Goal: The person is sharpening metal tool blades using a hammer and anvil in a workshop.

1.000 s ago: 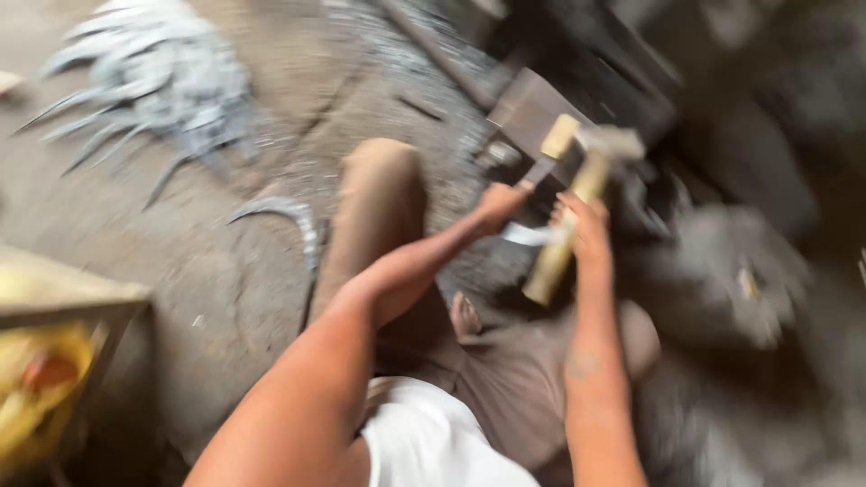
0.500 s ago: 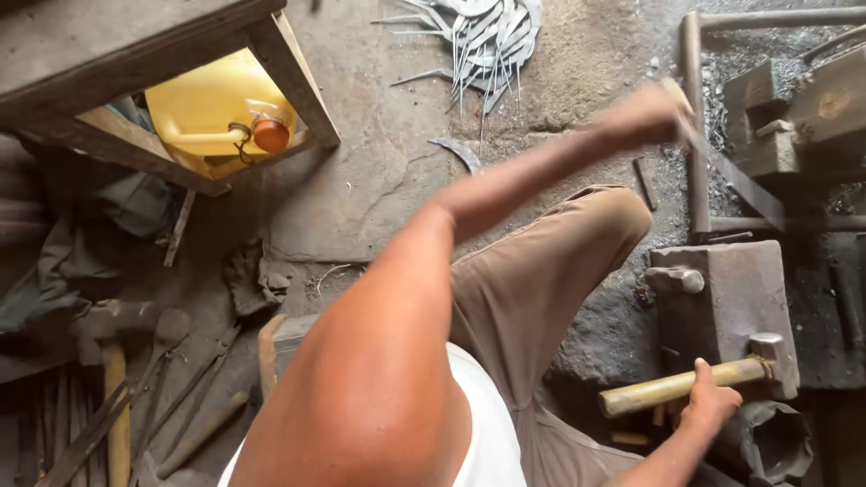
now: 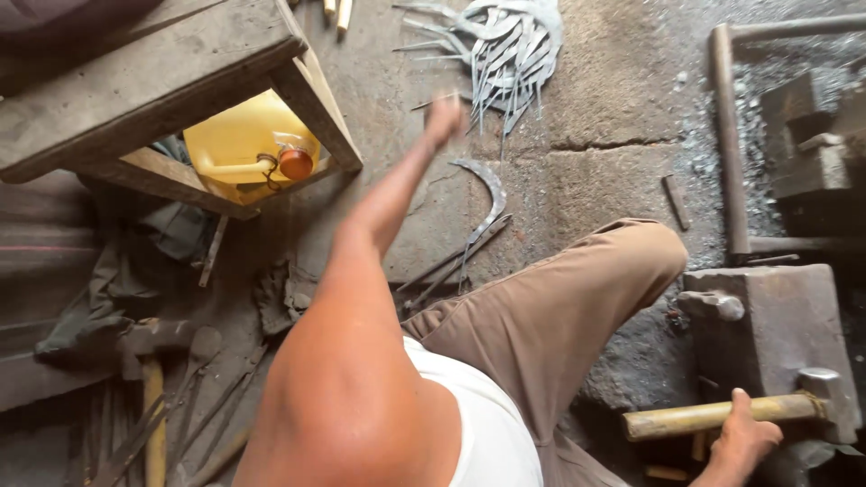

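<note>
Soft, even daylight falls on the floor (image 3: 586, 180) — no glare, only faint shadows. Dim under the stool (image 3: 162, 99) at far left. The left hand (image 3: 445, 117) is motion-blurred; the rest is fairly sharp.

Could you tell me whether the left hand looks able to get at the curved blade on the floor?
Probably yes: the left hand is stretched out just above the curved blade, with nothing between them.
</note>
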